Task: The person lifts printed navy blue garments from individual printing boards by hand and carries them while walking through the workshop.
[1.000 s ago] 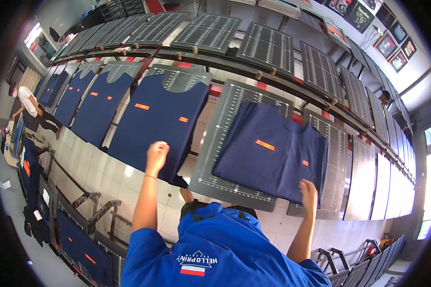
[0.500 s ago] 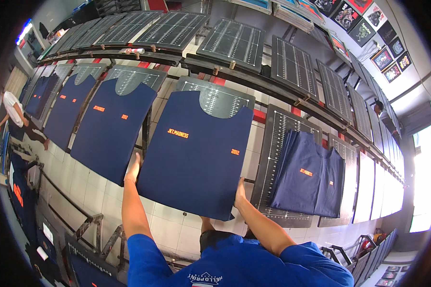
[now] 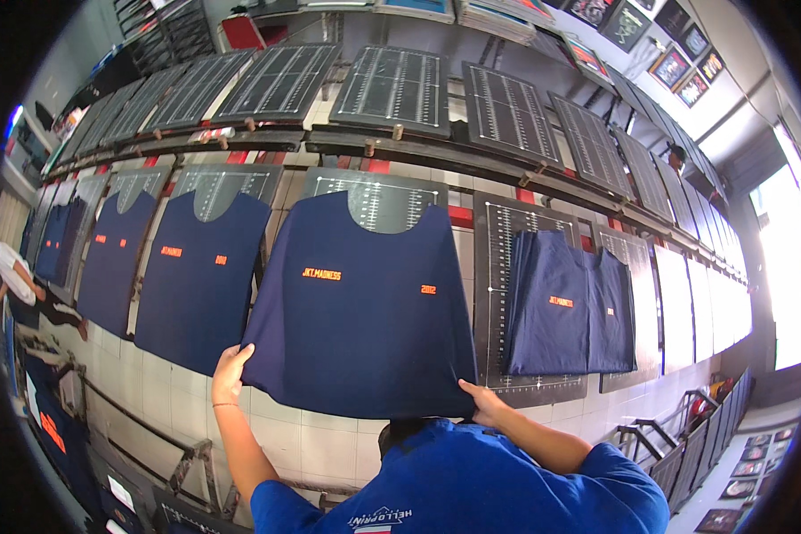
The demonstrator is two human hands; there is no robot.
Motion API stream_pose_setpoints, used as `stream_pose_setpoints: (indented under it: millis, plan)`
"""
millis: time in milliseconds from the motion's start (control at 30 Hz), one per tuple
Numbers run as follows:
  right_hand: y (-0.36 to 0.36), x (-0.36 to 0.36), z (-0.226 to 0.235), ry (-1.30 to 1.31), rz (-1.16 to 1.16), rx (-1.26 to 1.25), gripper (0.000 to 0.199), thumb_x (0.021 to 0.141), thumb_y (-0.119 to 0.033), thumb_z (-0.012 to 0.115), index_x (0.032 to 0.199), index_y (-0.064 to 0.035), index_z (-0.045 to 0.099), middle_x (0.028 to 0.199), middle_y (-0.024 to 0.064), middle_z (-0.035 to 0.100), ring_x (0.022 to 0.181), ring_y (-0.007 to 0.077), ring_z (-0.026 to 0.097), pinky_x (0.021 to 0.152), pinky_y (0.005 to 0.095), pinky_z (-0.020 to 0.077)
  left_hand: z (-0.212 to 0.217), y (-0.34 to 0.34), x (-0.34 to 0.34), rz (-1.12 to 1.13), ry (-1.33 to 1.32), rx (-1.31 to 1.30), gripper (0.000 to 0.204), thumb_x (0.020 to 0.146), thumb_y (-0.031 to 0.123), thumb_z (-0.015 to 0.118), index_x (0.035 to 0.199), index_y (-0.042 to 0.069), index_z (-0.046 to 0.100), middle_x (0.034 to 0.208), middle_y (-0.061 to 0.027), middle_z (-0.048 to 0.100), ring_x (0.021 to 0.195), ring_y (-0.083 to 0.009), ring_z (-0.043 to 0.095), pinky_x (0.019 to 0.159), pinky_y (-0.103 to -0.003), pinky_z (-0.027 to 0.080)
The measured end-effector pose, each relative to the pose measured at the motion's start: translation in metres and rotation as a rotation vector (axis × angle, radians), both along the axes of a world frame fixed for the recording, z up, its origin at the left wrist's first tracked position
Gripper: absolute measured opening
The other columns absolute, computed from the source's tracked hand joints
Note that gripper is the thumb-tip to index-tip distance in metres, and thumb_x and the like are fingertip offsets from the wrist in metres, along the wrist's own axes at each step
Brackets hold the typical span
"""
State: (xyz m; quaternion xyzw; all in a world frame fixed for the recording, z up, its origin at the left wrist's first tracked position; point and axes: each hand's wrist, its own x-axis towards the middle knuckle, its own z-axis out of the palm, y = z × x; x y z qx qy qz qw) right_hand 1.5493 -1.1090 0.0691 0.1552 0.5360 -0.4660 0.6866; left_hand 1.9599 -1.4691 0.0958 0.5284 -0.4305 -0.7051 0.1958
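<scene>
A navy shirt piece (image 3: 365, 329) with small orange print lies over a dark board (image 3: 392, 189) marked with white scales, whose top shows at the neckline. My left hand (image 3: 231, 367) is closed on the cloth's lower left corner, thumb on top. At the lower right corner my right hand (image 3: 482, 402) pinches the same cloth. The lower part is spread wide between my hands and hangs toward me, its left side folding slightly. Fingers under the fabric are hidden.
Left of it, another navy shirt piece (image 3: 200, 276) covers a board. A folded navy stack (image 3: 570, 311) lies on the right-hand board (image 3: 498, 267). Beyond runs a second row of boards (image 3: 392, 89) along a dark rail. A person (image 3: 13, 271) stands far left, another (image 3: 678, 160) far right.
My hands have closed on the lower corners and drawn the cloth outward and toward me. Its lower edge is now wider and lifted off the board's sides. The view has shifted slightly.
</scene>
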Motion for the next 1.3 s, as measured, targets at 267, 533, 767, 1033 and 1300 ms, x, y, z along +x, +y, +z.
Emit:
stream_pose_setpoints:
  millis: [267, 533, 767, 1033, 1300]
  plan:
    - [-0.025, -0.088, 0.113, 0.166, -0.495, -0.441, 0.037, 0.087, -0.029, 0.062, 0.112, -0.0016, 0.06, 0.115, 0.0126, 0.063, 0.111, 0.029, 0.057, 0.101, 0.0452, 0.04, 0.156, -0.003, -0.068, 0.391, 0.11, -0.54, 0.032, 0.086, 0.024, 0.066, 0.107, 0.0, 0.061, 0.104, -0.0037, 0.061, 0.098, -0.0139, 0.056, 0.087, -0.032, 0.045]
    - [0.129, -0.232, 0.224, 0.498, -0.706, -1.155, 0.059, 0.075, -0.028, 0.059, 0.12, 0.009, 0.051, 0.119, 0.0242, 0.059, 0.107, 0.0377, 0.059, 0.098, 0.0483, 0.044, 0.324, 0.088, -0.159, 0.074, 0.616, -0.675, 0.035, 0.096, 0.028, 0.051, 0.117, 0.001, 0.055, 0.118, -0.0097, 0.058, 0.11, -0.0207, 0.052, 0.099, -0.038, 0.037]
    - [0.248, -0.352, 0.352, 1.168, -0.757, -1.179, 0.05, 0.091, -0.026, 0.058, 0.126, 0.0079, 0.044, 0.12, 0.0248, 0.056, 0.106, 0.0309, 0.059, 0.095, 0.0417, 0.046, 0.381, 0.163, -0.335, 0.132, 0.571, -0.635, 0.024, 0.095, 0.027, 0.055, 0.107, 0.007, 0.061, 0.106, -0.0035, 0.062, 0.102, -0.0133, 0.056, 0.091, -0.031, 0.042]
    - [0.292, -0.594, 0.278, 1.395, -0.579, -0.463, 0.031, 0.088, -0.024, 0.065, 0.112, -0.0046, 0.063, 0.111, 0.002, 0.061, 0.111, 0.0114, 0.049, 0.1, 0.0272, 0.0287, 0.247, 0.14, -0.589, -0.082, 0.348, -0.538, 0.022, 0.083, 0.021, 0.071, 0.095, 0.004, 0.063, 0.087, -0.002, 0.062, 0.079, -0.0103, 0.056, 0.071, -0.026, 0.043]
    - [0.332, -0.601, 0.343, 1.467, -0.603, -0.492, 0.026, 0.087, -0.025, 0.065, 0.108, -0.0098, 0.066, 0.103, -0.0008, 0.064, 0.103, 0.0125, 0.053, 0.095, 0.0334, 0.0316, 0.323, 0.183, -0.624, 0.0, 0.402, -0.962, 0.018, 0.086, 0.021, 0.069, 0.095, 0.008, 0.059, 0.083, 0.0038, 0.056, 0.078, -0.006, 0.049, 0.072, -0.021, 0.038]
